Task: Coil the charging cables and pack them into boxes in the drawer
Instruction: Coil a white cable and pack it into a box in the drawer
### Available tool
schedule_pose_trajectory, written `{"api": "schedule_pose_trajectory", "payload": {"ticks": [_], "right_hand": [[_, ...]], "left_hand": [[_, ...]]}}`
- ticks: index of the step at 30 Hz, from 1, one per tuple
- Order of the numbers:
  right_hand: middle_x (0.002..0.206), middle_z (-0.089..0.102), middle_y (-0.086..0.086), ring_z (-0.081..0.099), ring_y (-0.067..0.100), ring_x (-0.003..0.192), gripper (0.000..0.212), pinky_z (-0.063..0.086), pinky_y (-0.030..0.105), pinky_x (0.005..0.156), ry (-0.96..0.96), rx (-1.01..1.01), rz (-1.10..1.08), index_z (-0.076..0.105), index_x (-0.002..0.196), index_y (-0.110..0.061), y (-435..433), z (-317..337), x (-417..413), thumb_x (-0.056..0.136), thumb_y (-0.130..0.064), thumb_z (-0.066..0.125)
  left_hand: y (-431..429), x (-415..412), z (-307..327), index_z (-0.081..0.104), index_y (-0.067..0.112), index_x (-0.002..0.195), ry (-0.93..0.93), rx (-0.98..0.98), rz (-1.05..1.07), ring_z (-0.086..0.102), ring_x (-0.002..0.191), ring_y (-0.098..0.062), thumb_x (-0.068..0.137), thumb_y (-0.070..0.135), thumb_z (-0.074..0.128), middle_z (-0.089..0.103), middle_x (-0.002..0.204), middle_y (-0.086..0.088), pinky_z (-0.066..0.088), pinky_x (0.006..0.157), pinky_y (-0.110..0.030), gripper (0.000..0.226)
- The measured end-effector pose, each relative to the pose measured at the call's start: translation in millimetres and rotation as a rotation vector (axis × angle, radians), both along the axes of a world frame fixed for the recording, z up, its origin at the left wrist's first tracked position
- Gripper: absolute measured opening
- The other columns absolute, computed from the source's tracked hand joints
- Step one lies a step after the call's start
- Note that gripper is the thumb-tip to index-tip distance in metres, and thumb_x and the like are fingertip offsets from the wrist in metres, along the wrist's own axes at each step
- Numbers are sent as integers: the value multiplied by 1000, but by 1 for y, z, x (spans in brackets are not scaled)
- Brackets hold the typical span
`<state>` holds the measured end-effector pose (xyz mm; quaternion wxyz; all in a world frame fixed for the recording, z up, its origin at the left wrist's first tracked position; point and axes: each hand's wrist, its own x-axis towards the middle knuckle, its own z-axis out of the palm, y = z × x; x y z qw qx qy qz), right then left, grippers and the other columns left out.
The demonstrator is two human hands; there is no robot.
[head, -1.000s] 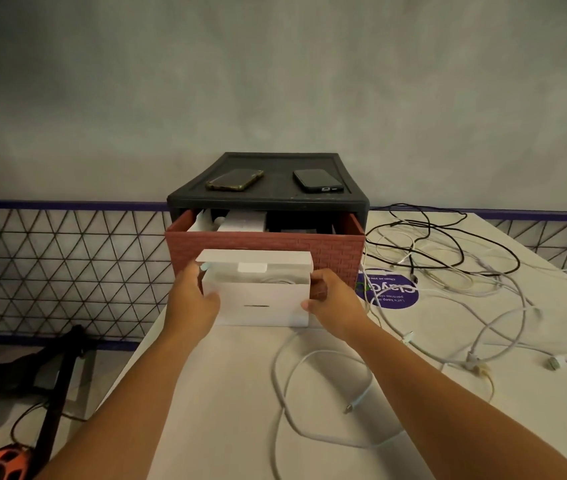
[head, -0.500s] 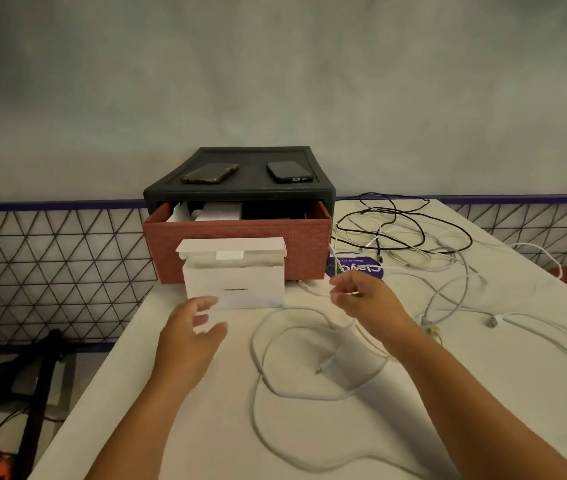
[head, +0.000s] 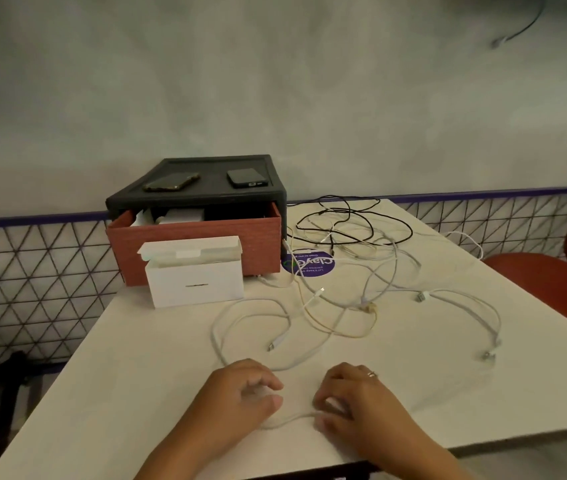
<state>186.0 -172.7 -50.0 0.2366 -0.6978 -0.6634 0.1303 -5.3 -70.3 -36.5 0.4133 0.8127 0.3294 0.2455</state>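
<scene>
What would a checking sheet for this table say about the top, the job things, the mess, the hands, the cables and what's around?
Surface: white table, with a purple sticker near the drawer.
Job's things: white box, flap lid up, in front of the red drawer; drawer pulled open, white items inside.
Clutter: two phones on the dark drawer unit.
Grippers: left hand and right hand curled over the near white cable; grip unclear.
Cables: white cables loose, uncoiled; black cable tangled behind them.
Surroundings: red chair on the right, triangle-mesh panel, grey wall.
</scene>
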Motion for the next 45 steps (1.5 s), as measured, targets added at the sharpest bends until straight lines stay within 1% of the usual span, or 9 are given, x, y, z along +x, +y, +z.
{"api": "schedule_pose_trajectory", "payload": {"ticks": [4,9,14,18,25,30,34,40,45], "right_hand": [[90,58,-7,46,12,80,18,30,16,70,-110,148,-24,62,84,-21,-3,-4,-1,81,-29,46],[71,48,-10,40,9,67,17,32,20,61,-5,222,-169,41,81,-24,-18,12,9,91,-12,46],[54,50,-4,47,21,55,17,33,31,54,115,462,-406,45,80,-23,-29,34,39,92,-13,53],[46,45,-2,41,14,47,16,35,30,51,154,563,-553,52,78,-21,-43,52,71,88,-11,59],[71,64,0,57,26,71,8,45,39,70,21,496,-709,66,79,-15,-69,55,114,85,-20,64],[104,62,9,49,37,104,16,40,48,89,-63,238,-899,61,79,-24,-82,44,146,86,-38,60],[121,53,16,39,40,117,12,37,49,94,34,135,-910,58,81,-22,-85,35,157,85,-32,63],[109,58,20,53,38,89,21,42,42,77,248,238,-1060,61,89,-10,-96,30,172,90,-31,58],[98,63,8,55,31,107,15,42,49,99,753,463,-1144,61,80,-19,-114,35,182,91,-29,57]], "left_hand": [[-13,5,-4,70,38,72,71,3,3,65,82,5,76,20,73,67,83,27,48,78,-9,18],[-14,0,-4,65,55,67,159,127,-13,61,73,1,80,34,70,65,77,23,46,69,-11,25],[-10,-4,-4,60,24,63,223,212,5,48,55,-2,88,37,60,51,56,14,34,56,-17,28],[0,-9,-10,51,26,64,220,227,114,46,54,-3,95,27,50,50,53,17,31,54,-19,31],[10,-12,-17,55,24,73,173,268,235,50,56,-15,95,22,48,60,62,-5,38,58,-29,23],[12,-13,-14,63,21,71,7,167,391,59,73,-14,93,18,53,66,72,-2,38,60,-14,25],[12,-7,-9,65,13,69,-78,-18,488,58,80,-12,93,41,50,67,79,1,38,67,-18,40],[22,-16,0,44,10,52,-142,-197,597,50,70,-22,72,67,49,56,71,-7,31,59,-28,61],[30,-29,2,72,11,90,-349,-317,626,55,95,-16,85,36,63,67,96,-4,39,75,-24,27]]}}
